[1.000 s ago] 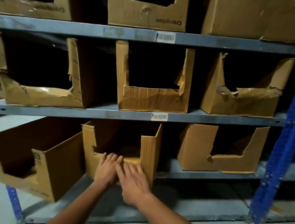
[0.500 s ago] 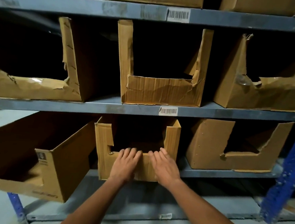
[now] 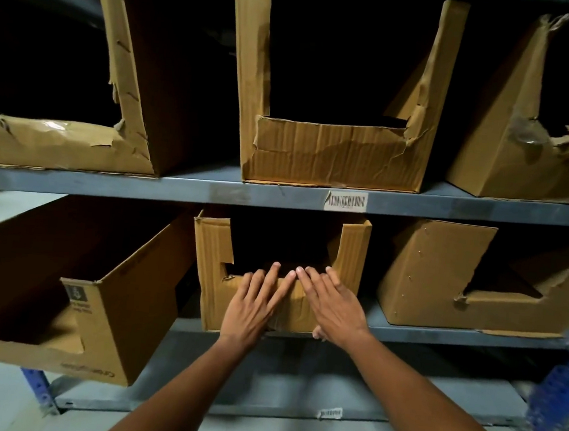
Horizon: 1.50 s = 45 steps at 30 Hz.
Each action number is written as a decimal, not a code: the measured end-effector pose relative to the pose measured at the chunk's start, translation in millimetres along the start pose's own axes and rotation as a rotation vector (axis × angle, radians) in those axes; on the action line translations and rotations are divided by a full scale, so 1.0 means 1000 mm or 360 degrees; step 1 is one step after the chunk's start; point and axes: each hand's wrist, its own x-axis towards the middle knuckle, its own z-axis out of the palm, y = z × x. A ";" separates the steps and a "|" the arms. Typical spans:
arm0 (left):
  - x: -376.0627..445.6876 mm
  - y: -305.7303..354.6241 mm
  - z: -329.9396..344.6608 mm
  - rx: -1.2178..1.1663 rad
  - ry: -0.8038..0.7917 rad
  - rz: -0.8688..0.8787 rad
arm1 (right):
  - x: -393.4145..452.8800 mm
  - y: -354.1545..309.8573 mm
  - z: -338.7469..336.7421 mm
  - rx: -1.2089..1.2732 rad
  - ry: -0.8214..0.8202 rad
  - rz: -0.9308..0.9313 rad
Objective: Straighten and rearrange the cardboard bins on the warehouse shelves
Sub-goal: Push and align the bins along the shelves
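A cut-front cardboard bin [image 3: 214,271] sits in the middle of the lower shelf. My left hand [image 3: 253,303] and my right hand [image 3: 332,305] both press flat against its low front panel, fingers straight, fingertips at the cut-out edge. To its left a bigger bin [image 3: 110,306] juts out past the shelf edge, turned at an angle. On the right stands another lower-shelf bin [image 3: 433,273], also skewed. The shelf above carries a torn left bin [image 3: 59,142], a middle bin [image 3: 333,154] and a crushed right bin [image 3: 508,156].
A grey shelf beam [image 3: 175,188] with a barcode label [image 3: 346,201] runs just above my hands. Blue uprights stand at the lower left [image 3: 37,389] and right [image 3: 556,393]. A lowest grey shelf [image 3: 295,388] lies below the bins, with pale floor under it.
The middle lower bin has turned from angled to facing front and slid back into the shelf under both hands. My view has moved closer and lower.
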 end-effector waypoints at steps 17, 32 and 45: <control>0.021 -0.007 0.011 0.0008 0.0007 0.0008 | 0.017 0.001 0.010 0.0052 0.0065 0.0091; 0.019 -0.003 0.003 -0.0003 -0.0053 -0.0025 | 0.019 -0.009 0.001 -0.0012 0.0057 0.0203; -0.111 -0.039 -0.011 -0.0240 0.0328 -0.0062 | 0.012 -0.046 -0.046 0.0484 0.0272 0.0215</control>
